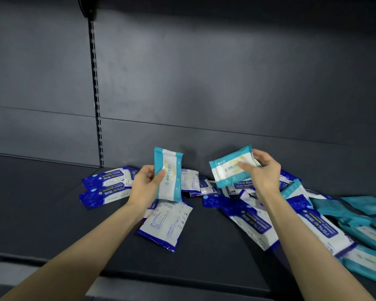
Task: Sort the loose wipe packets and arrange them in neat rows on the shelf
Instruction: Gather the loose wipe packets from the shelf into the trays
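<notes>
Grip check: left hand pinches upright packet \- teal, thumb on its face, fingers behind. The right hand holds tilted packet, also teal, thumb on top, fingers curled round its right end. Both packets are raised clear of the shelf and apart from each other. Beneath them, blue packets lie loose toward the back edge \- two side by side at left, one white face up just under the left wrist, a jumbled pile under the right arm. A teal heap sits at the right edge, touching the blue pile. On the back panel, at left, stands a slotted upright.
</notes>
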`<act>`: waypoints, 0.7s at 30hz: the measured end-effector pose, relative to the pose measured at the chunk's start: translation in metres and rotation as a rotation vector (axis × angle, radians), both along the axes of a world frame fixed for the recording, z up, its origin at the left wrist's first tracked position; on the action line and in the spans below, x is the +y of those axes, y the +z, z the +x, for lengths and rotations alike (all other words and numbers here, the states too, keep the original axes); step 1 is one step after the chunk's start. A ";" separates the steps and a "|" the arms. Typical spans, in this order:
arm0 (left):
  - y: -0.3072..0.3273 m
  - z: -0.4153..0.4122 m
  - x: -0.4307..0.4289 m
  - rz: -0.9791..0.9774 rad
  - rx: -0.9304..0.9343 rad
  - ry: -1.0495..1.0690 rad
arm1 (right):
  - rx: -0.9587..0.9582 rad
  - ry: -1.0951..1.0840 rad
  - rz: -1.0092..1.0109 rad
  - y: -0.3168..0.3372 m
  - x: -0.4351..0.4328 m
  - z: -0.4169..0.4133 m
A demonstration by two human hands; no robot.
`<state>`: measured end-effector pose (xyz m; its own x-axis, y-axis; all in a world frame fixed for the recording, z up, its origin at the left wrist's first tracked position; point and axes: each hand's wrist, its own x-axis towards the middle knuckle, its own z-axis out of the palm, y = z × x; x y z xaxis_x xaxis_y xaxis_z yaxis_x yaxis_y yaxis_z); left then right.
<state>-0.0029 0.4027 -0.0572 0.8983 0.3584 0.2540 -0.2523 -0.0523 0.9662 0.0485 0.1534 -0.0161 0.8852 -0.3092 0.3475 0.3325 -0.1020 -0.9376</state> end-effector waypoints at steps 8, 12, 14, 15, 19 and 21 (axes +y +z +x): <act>0.031 -0.114 0.008 -0.174 -0.152 -0.018 | 0.026 0.193 0.271 0.018 0.052 -0.140; 0.015 -0.183 0.031 -0.256 -0.093 -0.082 | 0.032 0.325 0.508 -0.006 0.085 -0.208; 0.004 -0.213 0.042 -0.245 -0.042 -0.105 | 0.061 0.356 0.539 -0.019 0.099 -0.236; 0.000 -0.228 0.047 -0.227 -0.015 -0.118 | 0.084 0.357 0.535 -0.026 0.105 -0.251; -0.028 -0.285 0.066 -0.158 0.095 -0.185 | 0.164 0.370 0.446 -0.053 0.122 -0.305; -0.049 -0.313 0.075 -0.108 0.127 -0.188 | 0.214 0.393 0.360 -0.072 0.127 -0.329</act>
